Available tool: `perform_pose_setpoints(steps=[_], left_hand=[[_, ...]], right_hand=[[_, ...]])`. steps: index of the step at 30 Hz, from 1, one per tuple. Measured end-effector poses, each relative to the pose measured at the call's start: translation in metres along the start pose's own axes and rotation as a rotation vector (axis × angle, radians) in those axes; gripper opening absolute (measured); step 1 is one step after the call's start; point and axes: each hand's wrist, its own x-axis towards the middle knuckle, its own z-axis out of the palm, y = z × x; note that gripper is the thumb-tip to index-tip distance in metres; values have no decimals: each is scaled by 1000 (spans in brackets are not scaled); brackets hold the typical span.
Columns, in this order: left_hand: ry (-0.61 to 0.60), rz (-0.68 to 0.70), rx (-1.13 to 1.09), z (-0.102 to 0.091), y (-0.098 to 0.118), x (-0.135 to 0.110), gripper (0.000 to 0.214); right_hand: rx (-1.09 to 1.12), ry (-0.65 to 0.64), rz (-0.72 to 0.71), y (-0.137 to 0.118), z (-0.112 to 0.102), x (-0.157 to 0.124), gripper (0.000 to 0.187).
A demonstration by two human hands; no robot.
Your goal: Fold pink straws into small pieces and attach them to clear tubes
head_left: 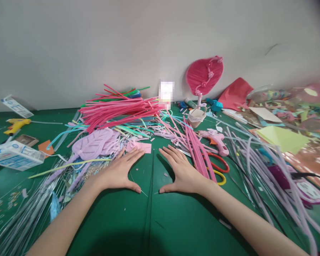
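Note:
My left hand (120, 171) lies flat and open on the green mat (149, 220), fingers stretched toward a small pink paper piece (144, 147). My right hand (181, 171) lies flat and open beside it, palm down, holding nothing. Its outer edge is next to a bundle of pink pipe cleaners (196, 151). A lilac pipe-cleaner leaf (94, 143) lies just left of my left hand. Behind both hands sits a big heap of pink pipe cleaners (117, 108).
A pink glue gun (214, 138) and red and yellow-handled scissors (218, 167) lie right of my right hand. A yellow glue gun (16, 124) and white boxes (14, 154) are at the left. A pink leaf fan (204, 75) leans on the wall. Coloured papers (282, 137) pile up at the right.

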Motion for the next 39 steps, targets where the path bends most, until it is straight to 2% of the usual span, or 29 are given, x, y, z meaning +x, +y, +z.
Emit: perform_pose_setpoints(steps=[9,15,17,18,21,23,24,27,28,31,34,36,39], left_hand=[[3,-5,18,2,5,-1,122],[3,-9,-51,-3,8,-3,129],[96,-50,-111,-8,9,-4,117],[171,-89,-142,-11,9,-2,102],[394,-216,-163,-21,9,8,44],[439,-259,-100,-28,11,22,27],[420,-263,-67,-31,13,30,22],[299,-222,21,-35,18,55,14],[295,-219,24,-35,20,63,11],[287,-215,10,-33,21,76,7],[294,-207,-12,-37,21,75,10],[329,-205,-42,-47,21,68,14],[415,-215,-228,-69,24,52,15]], right_hand=[[-3,28,6,0,3,1,129],[48,47,0,0,4,0,131],[136,98,21,2,2,0,121],[191,147,45,3,1,1,108],[271,324,153,4,-9,13,54],[175,354,191,2,-17,29,33],[93,324,188,1,-20,38,28],[-178,192,141,-5,-23,67,27],[-218,164,116,-7,-22,75,27],[-270,128,50,-11,-18,89,18],[-290,145,1,-13,-19,91,17],[-289,216,-7,-16,-25,90,18],[-243,478,-39,-22,-40,89,20]])
